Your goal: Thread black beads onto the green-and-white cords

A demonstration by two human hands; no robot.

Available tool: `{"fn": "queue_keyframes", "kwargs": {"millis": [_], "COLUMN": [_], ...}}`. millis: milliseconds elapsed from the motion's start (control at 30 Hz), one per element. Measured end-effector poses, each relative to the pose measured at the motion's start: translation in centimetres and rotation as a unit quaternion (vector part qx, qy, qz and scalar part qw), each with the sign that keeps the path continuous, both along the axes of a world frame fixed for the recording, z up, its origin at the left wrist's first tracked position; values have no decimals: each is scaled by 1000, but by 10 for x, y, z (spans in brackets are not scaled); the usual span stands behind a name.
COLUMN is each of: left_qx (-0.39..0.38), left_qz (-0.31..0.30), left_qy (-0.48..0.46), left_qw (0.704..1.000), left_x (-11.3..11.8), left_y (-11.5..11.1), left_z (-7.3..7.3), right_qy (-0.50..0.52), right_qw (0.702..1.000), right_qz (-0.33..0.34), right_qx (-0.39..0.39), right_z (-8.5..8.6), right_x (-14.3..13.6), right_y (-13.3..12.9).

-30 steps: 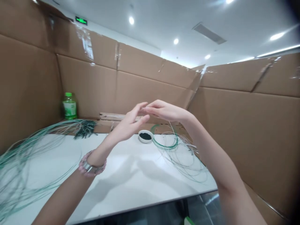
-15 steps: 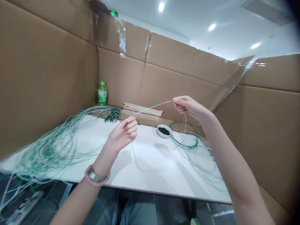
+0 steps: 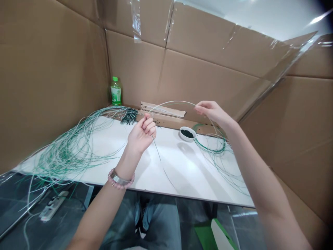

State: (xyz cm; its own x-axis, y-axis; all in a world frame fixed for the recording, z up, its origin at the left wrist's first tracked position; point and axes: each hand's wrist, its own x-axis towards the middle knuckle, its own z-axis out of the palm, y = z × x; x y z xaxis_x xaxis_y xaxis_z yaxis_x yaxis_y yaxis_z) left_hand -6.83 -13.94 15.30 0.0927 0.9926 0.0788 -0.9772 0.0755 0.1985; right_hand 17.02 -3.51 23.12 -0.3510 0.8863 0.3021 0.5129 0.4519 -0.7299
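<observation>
A thin pale wire arches between my two hands above the white table. My left hand is closed around it, and a loose end hangs below the fist toward the tabletop. Thumb and fingers of my right hand pinch the wire farther right, with a tail dropping from under the palm. Below and between the hands stands a white bowl holding small dark pieces. Beside the bowl lies a coil of green wire.
A large tangle of green and white wires covers the table's left side, its dark-tipped ends bunched at the back. A green bottle stands in the corner. Cardboard walls enclose the table; a power strip lies on the floor.
The wire between my hands went from nearly straight to a bowed arch. The camera has tilted down, so the table and floor show more. Both hands still hold the wire.
</observation>
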Motion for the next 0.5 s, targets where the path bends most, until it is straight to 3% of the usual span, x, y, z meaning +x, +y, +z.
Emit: {"fn": "queue_keyframes", "kwargs": {"millis": [100,200,267,333,400,500], "left_qx": [0,-5,-8,-6,-1,2], "left_qz": [33,41,42,43,44,50], "left_qy": [15,21,23,29,41,54], "left_qw": [999,999,999,999,998,997], "left_x": [-1,-1,0,0,0,-1], "left_y": [4,5,5,7,9,12], "left_z": [3,4,5,4,4,4], "right_qy": [29,18,-4,-29,-40,-33], "right_qw": [998,998,987,955,935,935], "right_qz": [-24,57,155,263,294,266], "right_qx": [59,20,-47,-137,-193,-231], "right_z": [-31,-55,-61,-59,-57,-58], "right_x": [-15,-36,-49,-60,-68,-76], "right_y": [-26,-67,-92,-107,-111,-101]}}
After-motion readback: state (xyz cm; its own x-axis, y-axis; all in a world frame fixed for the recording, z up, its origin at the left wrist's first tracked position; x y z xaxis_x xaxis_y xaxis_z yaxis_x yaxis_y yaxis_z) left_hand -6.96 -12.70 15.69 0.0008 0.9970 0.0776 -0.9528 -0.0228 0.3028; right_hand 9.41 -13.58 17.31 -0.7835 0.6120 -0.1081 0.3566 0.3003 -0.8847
